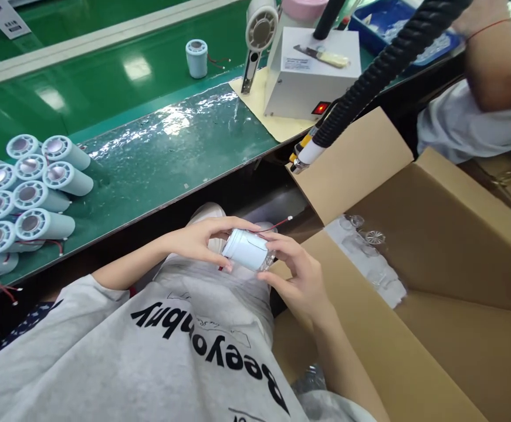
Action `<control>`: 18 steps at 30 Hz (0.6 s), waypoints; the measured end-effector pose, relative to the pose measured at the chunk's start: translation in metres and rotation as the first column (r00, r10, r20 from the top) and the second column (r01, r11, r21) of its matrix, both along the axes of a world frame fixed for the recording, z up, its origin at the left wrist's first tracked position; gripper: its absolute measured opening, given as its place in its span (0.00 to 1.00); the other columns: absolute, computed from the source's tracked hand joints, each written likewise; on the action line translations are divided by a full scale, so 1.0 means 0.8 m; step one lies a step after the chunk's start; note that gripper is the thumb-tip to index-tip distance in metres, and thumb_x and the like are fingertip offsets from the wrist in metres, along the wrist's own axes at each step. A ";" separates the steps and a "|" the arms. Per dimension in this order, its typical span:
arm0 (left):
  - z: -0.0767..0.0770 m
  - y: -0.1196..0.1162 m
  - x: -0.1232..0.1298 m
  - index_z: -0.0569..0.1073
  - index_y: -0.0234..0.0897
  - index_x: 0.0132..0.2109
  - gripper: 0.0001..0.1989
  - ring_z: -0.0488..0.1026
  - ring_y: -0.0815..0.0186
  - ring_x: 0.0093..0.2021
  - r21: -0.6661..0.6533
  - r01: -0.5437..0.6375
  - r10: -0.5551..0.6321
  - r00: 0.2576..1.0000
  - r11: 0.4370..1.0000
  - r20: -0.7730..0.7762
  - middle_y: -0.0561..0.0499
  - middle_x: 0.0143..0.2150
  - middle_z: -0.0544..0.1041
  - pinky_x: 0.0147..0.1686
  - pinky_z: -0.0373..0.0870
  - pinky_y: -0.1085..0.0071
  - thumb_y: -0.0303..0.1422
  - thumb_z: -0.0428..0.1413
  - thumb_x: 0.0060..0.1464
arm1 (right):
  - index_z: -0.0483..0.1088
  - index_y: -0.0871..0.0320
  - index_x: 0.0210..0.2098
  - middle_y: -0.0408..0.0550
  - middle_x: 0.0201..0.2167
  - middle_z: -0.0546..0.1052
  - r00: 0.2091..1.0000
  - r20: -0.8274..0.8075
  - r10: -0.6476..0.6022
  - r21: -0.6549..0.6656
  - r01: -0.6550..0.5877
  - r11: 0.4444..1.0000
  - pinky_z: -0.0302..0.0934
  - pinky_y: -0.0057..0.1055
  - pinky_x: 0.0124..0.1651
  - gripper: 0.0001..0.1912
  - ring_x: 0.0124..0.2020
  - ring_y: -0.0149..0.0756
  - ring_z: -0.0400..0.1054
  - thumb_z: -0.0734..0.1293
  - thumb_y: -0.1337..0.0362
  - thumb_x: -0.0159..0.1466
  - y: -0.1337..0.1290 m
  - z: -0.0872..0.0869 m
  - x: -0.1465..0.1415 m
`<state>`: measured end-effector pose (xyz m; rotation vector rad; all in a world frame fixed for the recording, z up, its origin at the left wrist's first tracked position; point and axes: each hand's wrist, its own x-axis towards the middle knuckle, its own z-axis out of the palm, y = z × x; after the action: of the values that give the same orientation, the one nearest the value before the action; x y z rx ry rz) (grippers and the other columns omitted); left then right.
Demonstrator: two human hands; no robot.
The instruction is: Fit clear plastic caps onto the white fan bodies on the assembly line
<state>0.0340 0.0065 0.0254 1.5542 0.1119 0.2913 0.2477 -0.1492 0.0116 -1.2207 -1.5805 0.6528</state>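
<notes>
Light-blue cylinder (246, 249) lies on its side in the air between my two hands, over my lap and on the near side of the counter (171, 152). My left hand (198, 239) has its grip closed around the left end, thumb on the near side and fingers along the far side. My right hand (297, 272) is closed on the right end, where a clear piece (270, 259) shows between the fingers and thumb. From the far side a thin red lead (278, 224) runs right to a small white connector (290, 218). At the left of the counter I have a cluster of similar cylinders (29, 196), their round ends facing up toward me, some with red leads trailing. Farther off, one upright cylinder (197, 61) stands alone on the green surface. To its right are a white handheld fan (260, 29) and a white box-shaped device (299, 94) with a lit red switch (321, 108), a knife-like tool (323, 57) lying on top. A black ribbed hose (382, 64) slants down past the device. On my right, an open cardboard box (457, 234) has clear plastic pieces (375, 237) at its near left side. At the far right, another person's arm (497, 64) is beside a blue tray (361, 29).
</notes>
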 end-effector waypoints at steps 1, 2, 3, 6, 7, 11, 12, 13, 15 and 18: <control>0.001 0.000 -0.002 0.70 0.49 0.69 0.40 0.69 0.51 0.71 0.013 -0.001 0.001 1.000 1.000 -0.006 0.41 0.72 0.69 0.66 0.71 0.56 0.33 0.72 0.51 | 0.72 0.49 0.56 0.54 0.55 0.79 0.999 -0.035 0.002 -0.027 -0.003 1.000 0.78 0.43 0.52 0.20 0.56 0.47 0.77 0.75 0.54 0.67 0.000 0.000 -0.001; 0.001 0.000 -0.004 0.70 0.49 0.70 0.40 0.69 0.51 0.70 0.023 -0.003 0.003 1.000 1.000 -0.014 0.41 0.72 0.69 0.66 0.71 0.55 0.34 0.72 0.52 | 0.72 0.50 0.56 0.54 0.54 0.80 0.997 -0.077 0.001 -0.058 -0.006 0.998 0.79 0.41 0.52 0.21 0.56 0.47 0.77 0.75 0.53 0.67 0.000 0.000 -0.003; 0.000 0.000 -0.005 0.70 0.48 0.70 0.40 0.69 0.51 0.70 0.033 -0.005 0.006 1.000 0.999 -0.022 0.40 0.71 0.70 0.67 0.71 0.55 0.34 0.71 0.52 | 0.72 0.50 0.55 0.53 0.54 0.80 0.992 -0.125 -0.004 -0.094 -0.008 0.996 0.79 0.40 0.51 0.21 0.55 0.46 0.77 0.75 0.52 0.67 0.000 0.000 -0.005; -0.001 -0.001 -0.011 0.69 0.47 0.70 0.39 0.69 0.51 0.70 0.059 -0.014 0.016 0.999 0.998 -0.030 0.40 0.71 0.70 0.66 0.71 0.55 0.36 0.71 0.52 | 0.73 0.49 0.54 0.50 0.50 0.80 0.966 -0.256 -0.038 -0.217 -0.019 0.976 0.80 0.36 0.46 0.22 0.48 0.42 0.78 0.76 0.48 0.65 0.001 0.003 -0.009; -0.001 -0.002 -0.013 0.70 0.47 0.70 0.39 0.69 0.51 0.70 0.068 -0.018 0.020 0.999 0.997 -0.030 0.40 0.71 0.70 0.67 0.70 0.54 0.36 0.71 0.53 | 0.73 0.48 0.53 0.48 0.48 0.80 0.957 -0.286 -0.051 -0.256 -0.024 0.966 0.79 0.35 0.44 0.22 0.46 0.41 0.78 0.76 0.47 0.65 0.001 0.004 -0.011; -0.001 -0.004 -0.017 0.71 0.47 0.69 0.37 0.68 0.50 0.71 0.125 -0.035 0.037 0.999 0.991 -0.016 0.41 0.71 0.71 0.69 0.67 0.52 0.37 0.71 0.53 | 0.73 0.50 0.50 0.47 0.42 0.79 0.928 -0.362 -0.087 -0.378 -0.060 0.924 0.76 0.30 0.36 0.24 0.39 0.38 0.77 0.75 0.42 0.63 0.004 0.012 -0.015; -0.001 -0.005 -0.018 0.71 0.47 0.69 0.37 0.68 0.50 0.71 0.136 -0.037 0.039 0.999 0.990 -0.011 0.41 0.71 0.71 0.69 0.67 0.52 0.37 0.71 0.53 | 0.72 0.51 0.49 0.47 0.41 0.79 0.919 -0.383 -0.093 -0.391 -0.070 0.918 0.76 0.30 0.36 0.24 0.38 0.38 0.76 0.75 0.42 0.63 0.005 0.014 -0.017; -0.001 -0.006 -0.018 0.71 0.48 0.69 0.37 0.68 0.50 0.71 0.143 -0.038 0.039 0.999 0.989 -0.009 0.41 0.71 0.70 0.69 0.67 0.52 0.37 0.70 0.54 | 0.72 0.51 0.48 0.47 0.40 0.79 0.908 -0.407 -0.098 -0.400 -0.080 0.913 0.75 0.29 0.35 0.24 0.37 0.37 0.76 0.75 0.41 0.63 0.006 0.015 -0.018; -0.001 -0.007 -0.018 0.70 0.48 0.69 0.37 0.68 0.50 0.71 0.148 -0.035 0.037 0.999 0.988 -0.006 0.41 0.72 0.70 0.68 0.68 0.53 0.37 0.70 0.54 | 0.72 0.51 0.46 0.46 0.36 0.79 0.883 -0.456 -0.114 -0.421 -0.101 0.901 0.74 0.29 0.34 0.24 0.34 0.36 0.75 0.74 0.41 0.64 0.008 0.015 -0.020; -0.002 -0.008 -0.019 0.70 0.49 0.69 0.37 0.68 0.50 0.71 0.154 -0.032 0.033 0.999 0.988 -0.004 0.41 0.71 0.71 0.67 0.69 0.52 0.37 0.70 0.54 | 0.70 0.52 0.44 0.42 0.30 0.74 0.832 -0.532 -0.155 -0.498 -0.160 0.852 0.73 0.29 0.29 0.26 0.28 0.33 0.71 0.74 0.39 0.62 0.008 0.012 -0.024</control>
<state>0.0188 0.0004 0.0235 1.7081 0.1219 0.3272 0.2287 -0.1425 0.0212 -1.2504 -0.9218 1.3772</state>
